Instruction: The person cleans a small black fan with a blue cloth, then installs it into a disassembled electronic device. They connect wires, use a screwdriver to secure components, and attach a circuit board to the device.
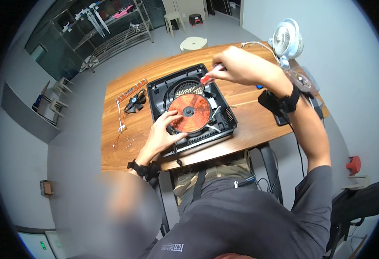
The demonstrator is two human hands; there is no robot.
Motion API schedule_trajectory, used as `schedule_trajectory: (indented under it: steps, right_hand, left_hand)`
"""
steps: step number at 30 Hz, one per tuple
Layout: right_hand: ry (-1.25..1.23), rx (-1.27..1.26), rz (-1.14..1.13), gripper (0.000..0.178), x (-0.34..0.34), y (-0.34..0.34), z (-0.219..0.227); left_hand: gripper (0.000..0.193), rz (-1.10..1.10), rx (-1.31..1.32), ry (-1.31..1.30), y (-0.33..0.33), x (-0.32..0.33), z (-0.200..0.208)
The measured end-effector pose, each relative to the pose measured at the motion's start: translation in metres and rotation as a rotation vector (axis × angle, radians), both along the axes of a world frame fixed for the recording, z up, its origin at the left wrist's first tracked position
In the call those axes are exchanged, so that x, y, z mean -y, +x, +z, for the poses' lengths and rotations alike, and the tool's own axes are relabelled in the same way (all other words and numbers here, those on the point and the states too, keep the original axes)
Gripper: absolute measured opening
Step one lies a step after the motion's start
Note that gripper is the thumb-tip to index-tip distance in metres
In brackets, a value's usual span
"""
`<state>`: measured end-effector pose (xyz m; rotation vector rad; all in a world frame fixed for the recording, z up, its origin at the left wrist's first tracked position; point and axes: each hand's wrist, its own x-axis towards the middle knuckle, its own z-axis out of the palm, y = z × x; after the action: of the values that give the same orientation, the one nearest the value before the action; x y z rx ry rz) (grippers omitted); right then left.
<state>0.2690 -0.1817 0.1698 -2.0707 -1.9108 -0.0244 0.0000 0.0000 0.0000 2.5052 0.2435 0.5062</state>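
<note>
As L fingers (171, 118) splay on coil (197, 117), R fingers (219, 75) curl; grip screwdriver (205, 80).

Head-worn fisheye, close above, facing down onto table (249, 108).

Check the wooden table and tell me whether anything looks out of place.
A small black piece sits at the near edge of the wooden table, where it might get knocked off. Small pale bits lie scattered left of the black housing. No spill is visible.
</note>
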Motion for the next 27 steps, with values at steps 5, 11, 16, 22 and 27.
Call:
schedule_trajectory:
  steps: [5, 11, 16, 22, 27]
  right_hand:
    - [0.176, -0.06, -0.107, 0.039, 0.014, 0.03, -0.043]
    - [0.256, -0.262, -0.178, 0.038, 0.016, 0.011, -0.07]
    - [0.289, -0.324, -0.275, 0.034, 0.021, -0.007, -0.076]
    - [0.248, -0.398, -0.3, 0.032, 0.028, -0.012, -0.108]
    - [0.218, -0.575, -0.415, 0.028, 0.042, 0.027, -0.146]
  left_hand:
    - [0.058, 0.002, -0.058, 0.219, 0.007, -0.011, 0.015]
    - [0.061, -0.224, -0.386, 0.202, 0.056, 0.017, 0.066]
    - [0.06, -0.331, -0.239, -0.089, 0.123, 0.028, 0.064]
    - [0.052, -0.328, -0.139, -0.124, 0.157, 0.027, 0.036]
    - [0.046, -0.376, -0.286, -0.07, 0.188, 0.046, 0.048]
